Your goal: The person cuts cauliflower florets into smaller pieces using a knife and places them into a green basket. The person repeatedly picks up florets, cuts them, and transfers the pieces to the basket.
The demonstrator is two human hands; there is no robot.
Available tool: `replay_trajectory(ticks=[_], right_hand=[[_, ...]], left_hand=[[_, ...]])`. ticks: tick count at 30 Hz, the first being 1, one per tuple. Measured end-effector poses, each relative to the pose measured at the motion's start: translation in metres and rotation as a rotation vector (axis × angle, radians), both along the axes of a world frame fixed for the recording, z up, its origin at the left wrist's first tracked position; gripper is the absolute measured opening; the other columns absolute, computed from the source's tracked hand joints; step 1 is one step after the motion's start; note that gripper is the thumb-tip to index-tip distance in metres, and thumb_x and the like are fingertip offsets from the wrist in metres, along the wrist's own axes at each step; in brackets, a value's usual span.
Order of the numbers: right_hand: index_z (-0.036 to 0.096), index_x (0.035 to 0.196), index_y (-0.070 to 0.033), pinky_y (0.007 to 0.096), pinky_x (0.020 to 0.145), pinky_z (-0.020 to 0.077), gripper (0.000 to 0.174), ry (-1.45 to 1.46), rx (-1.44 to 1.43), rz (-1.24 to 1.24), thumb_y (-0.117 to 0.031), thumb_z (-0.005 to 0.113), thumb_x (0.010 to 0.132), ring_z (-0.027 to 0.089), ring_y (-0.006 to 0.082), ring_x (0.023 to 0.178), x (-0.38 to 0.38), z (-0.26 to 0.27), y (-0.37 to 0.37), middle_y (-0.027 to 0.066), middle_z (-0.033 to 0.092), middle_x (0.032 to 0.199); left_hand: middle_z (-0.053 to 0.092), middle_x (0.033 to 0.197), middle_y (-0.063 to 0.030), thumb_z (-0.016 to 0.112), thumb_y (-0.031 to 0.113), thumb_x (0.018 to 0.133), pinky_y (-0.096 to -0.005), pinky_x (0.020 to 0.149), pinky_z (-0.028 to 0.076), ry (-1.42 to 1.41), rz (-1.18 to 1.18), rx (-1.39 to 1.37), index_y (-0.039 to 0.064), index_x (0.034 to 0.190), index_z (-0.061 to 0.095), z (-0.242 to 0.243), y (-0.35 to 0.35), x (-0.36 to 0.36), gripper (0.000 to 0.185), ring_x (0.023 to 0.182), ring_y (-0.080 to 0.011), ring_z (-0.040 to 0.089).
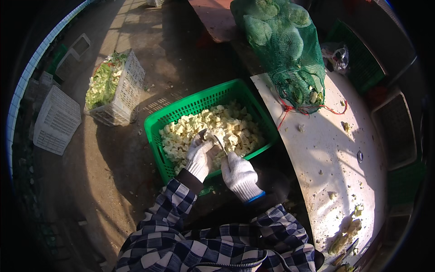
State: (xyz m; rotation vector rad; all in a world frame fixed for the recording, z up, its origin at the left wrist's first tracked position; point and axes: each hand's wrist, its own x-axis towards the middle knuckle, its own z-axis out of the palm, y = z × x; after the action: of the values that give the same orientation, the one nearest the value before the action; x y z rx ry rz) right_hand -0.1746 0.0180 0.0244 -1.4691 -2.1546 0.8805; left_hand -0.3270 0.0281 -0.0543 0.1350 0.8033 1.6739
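Note:
Both my hands wear white knit gloves and are over a green plastic basket (pixel 195 102) with slotted walls. Many cut cauliflower florets (pixel 190 125) fill its bottom. My left hand (pixel 199 154) holds a piece of cauliflower (pixel 216 133) above them. In my right hand (pixel 239 173) is a small knife, its handle hidden by the fingers. The knife's curved blade (pixel 220 144) points up and left, against or just in front of the held piece.
To the right, a white table (pixel 306 163) bears scraps, a metal ring (pixel 360 156) and a green mesh sack of cauliflower heads (pixel 289 44). A white crate (pixel 132 85) of leaf trimmings stands on the floor at left, near another white crate (pixel 57 120). A knife (pixel 346 252) lies at the table's near end.

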Motion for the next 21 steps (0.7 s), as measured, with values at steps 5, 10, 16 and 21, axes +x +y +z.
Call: replay_trajectory(ticks=[5, 10, 16, 21], right_hand=[[0.054, 0.089, -0.003, 0.0502, 0.059, 0.05, 0.026, -0.134, 0.009, -0.064, -0.028, 0.053, 0.095, 0.065, 0.04, 0.07, -0.005, 0.0, 0.002, 0.022, 0.064, 0.074], [0.056, 0.097, -0.002, 0.0482, 0.065, 0.0533, 0.032, -0.369, -0.135, -0.056, -0.033, 0.048, 0.097, 0.067, 0.0396, 0.076, -0.01, 0.001, 0.01, 0.0222, 0.067, 0.082], [0.06, 0.105, -0.005, 0.0486, 0.08, 0.052, 0.037, -0.213, -0.304, -0.126, -0.038, 0.045, 0.097, 0.066, 0.0383, 0.093, -0.005, -0.006, 0.02, 0.0207, 0.069, 0.095], [0.058, 0.106, -0.005, 0.044, 0.067, 0.0547, 0.036, 0.089, -0.6, -0.253, -0.038, 0.046, 0.098, 0.069, 0.0327, 0.074, 0.001, 0.002, 0.032, 0.0161, 0.067, 0.081]], left_hand=[[0.067, 0.104, -0.011, 0.055, -0.006, 0.09, -0.0369, 0.075, 0.06, -0.055, -0.035, 0.014, 0.005, 0.112, 0.057, 0.028, 0.0, 0.02, 0.024, 0.088, -0.0247, 0.067], [0.065, 0.107, -0.0124, 0.055, -0.005, 0.087, -0.0424, 0.088, 0.055, -0.155, -0.114, 0.016, 0.003, 0.113, 0.056, 0.02, 0.001, 0.028, 0.027, 0.094, -0.0292, 0.066], [0.064, 0.108, -0.0123, 0.056, -0.001, 0.088, -0.0489, 0.085, 0.058, -0.252, -0.045, -0.151, 0.007, 0.111, 0.058, 0.005, -0.004, 0.015, 0.024, 0.096, -0.0321, 0.064], [0.063, 0.11, -0.0086, 0.058, 0.007, 0.092, -0.0455, 0.091, 0.054, -0.04, 0.044, 0.076, 0.005, 0.114, 0.057, 0.007, 0.008, -0.033, 0.022, 0.105, -0.0256, 0.061]])
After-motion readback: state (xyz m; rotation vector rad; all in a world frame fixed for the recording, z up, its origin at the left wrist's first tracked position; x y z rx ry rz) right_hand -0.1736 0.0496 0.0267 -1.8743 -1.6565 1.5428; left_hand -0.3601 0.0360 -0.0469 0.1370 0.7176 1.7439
